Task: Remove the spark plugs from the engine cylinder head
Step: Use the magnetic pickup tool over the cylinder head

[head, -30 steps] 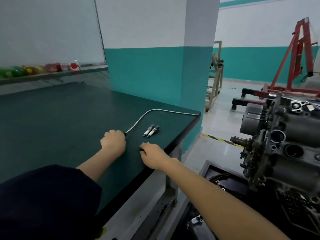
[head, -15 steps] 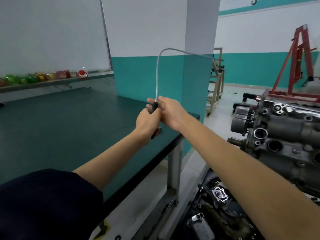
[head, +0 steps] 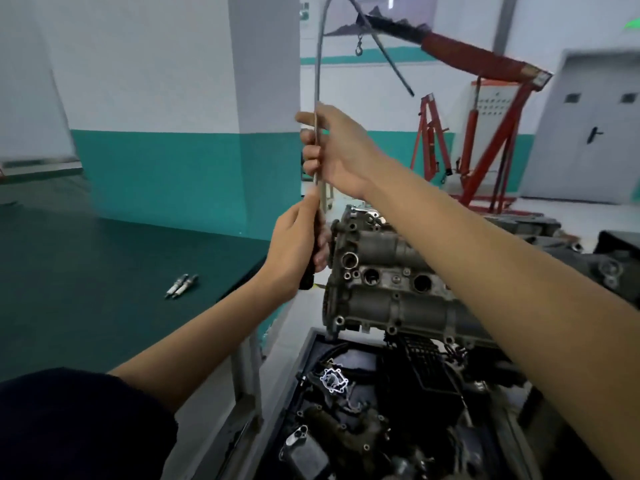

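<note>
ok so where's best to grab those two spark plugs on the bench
Pinch each of the spark plugs across its middle, coming straight down from above. They lie flat and side by side on the green bench, touching or nearly so, so take the outer one first.

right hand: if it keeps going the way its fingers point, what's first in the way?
The right hand grips the flexible shaft, fingers pointing left. Past them the first thing in line looks like the white-and-teal pillar, though depth is unclear.
</note>
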